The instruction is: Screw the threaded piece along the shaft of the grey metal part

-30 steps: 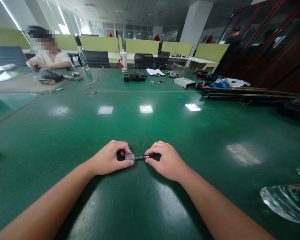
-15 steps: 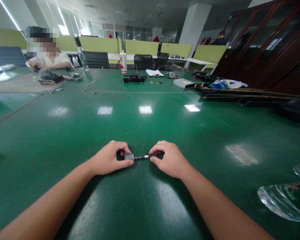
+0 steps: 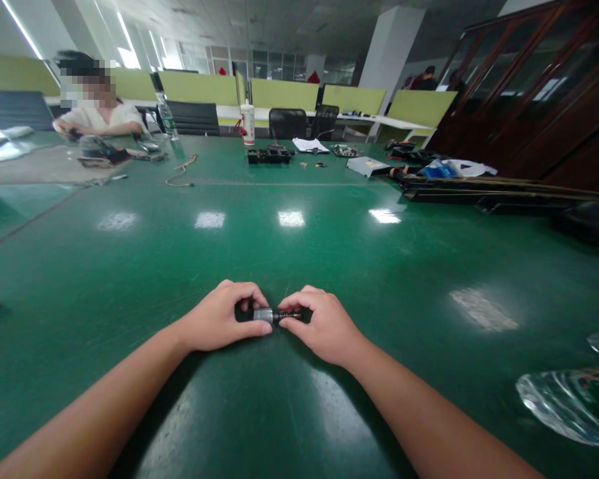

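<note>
Between thumb and fingers, my left hand (image 3: 218,318) pinches a grey metal cylinder (image 3: 263,315) low over the green table. A thin dark shaft (image 3: 298,315) sticks out of the cylinder's right end. My right hand (image 3: 329,327) closes its fingertips on a small black coil spring (image 3: 281,317) around that shaft, close against the cylinder. The shaft's tip shows inside the curve of my right hand. My fingers partly cover both the spring and the cylinder.
A clear plastic bottle (image 3: 574,406) lies at the right edge. Along the far side are a black device (image 3: 270,155), a white bottle (image 3: 248,124), a cord (image 3: 182,171), a metal box (image 3: 365,166) and long dark bars (image 3: 479,191). Someone (image 3: 100,113) sits at the far left.
My right hand has moved left with the spring along the shaft, up to the cylinder. My left hand keeps its grip and has shifted very slightly right.
</note>
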Demonstrator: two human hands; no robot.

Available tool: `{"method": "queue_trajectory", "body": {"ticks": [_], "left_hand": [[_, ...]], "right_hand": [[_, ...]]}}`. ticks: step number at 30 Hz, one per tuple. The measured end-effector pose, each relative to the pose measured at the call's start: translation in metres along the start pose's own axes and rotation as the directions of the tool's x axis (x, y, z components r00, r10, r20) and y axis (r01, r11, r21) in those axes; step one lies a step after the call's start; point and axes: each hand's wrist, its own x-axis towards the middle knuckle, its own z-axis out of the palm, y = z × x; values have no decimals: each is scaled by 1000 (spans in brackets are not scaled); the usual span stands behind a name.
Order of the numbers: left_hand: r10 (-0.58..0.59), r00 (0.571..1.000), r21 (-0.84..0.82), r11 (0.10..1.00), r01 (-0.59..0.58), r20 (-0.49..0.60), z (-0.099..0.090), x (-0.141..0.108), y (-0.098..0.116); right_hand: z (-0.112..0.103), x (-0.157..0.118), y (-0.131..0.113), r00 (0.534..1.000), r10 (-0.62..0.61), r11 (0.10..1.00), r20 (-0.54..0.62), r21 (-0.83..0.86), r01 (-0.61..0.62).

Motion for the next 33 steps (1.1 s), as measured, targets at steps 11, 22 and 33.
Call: {"method": "queue_trajectory", "body": {"ticks": [11, 22, 33], "left_hand": [[-25, 1000, 27, 999, 25, 13, 1, 3, -4], [-58, 998, 44, 997, 57, 26, 0, 4, -3], [-42, 999, 22, 999, 42, 16, 0, 2, -6]], "right_hand": [[0, 1, 3, 992, -119, 992, 31, -45, 120], [1, 4, 3, 993, -106, 993, 46, -50, 108], [2, 2, -1, 991, -107, 991, 76, -75, 113]]}}
